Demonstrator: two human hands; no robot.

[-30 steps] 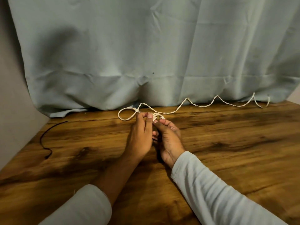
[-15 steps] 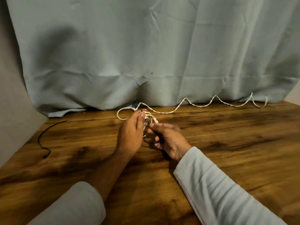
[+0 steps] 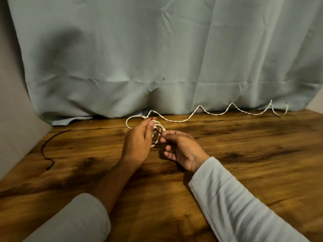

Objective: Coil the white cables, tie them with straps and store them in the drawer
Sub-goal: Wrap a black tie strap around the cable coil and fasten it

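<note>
Coil [image 3: 158,127]: a few small loops of the white cable [image 3: 199,106], held up off the table at the middle of the view, the ring facing roughly toward the camera.
Holder: the left hand [image 3: 138,144] grips the coil, fingers curled over its 9 o'clock side and a fingertip on top.
Strap: a thin dark strap [image 3: 158,131] passes through the loops, slanting from the coil's centre down toward 4 o'clock.
Strap end: the right hand [image 3: 181,149] pinches it between thumb and forefinger, just beside the coil at 4 o'clock, with the other fingers loosely curled below.
Key relation: the strap lies across the bundle, and its free end is on the right hand's side. That hand is probably the one to carry it round.
Uncoiled run: most of the cable lies in waves on the table from the coil out toward 2 to 3 o'clock.
Judgement: strapping now would leave that run loose.
Spare strap [image 3: 42,150]: black, on the table well apart at 9 o'clock.
Table [image 3: 244,154]: dark wood.
Curtain [image 3: 157,49]: pale, at 12 o'clock.
Drawer: not in view.
</note>
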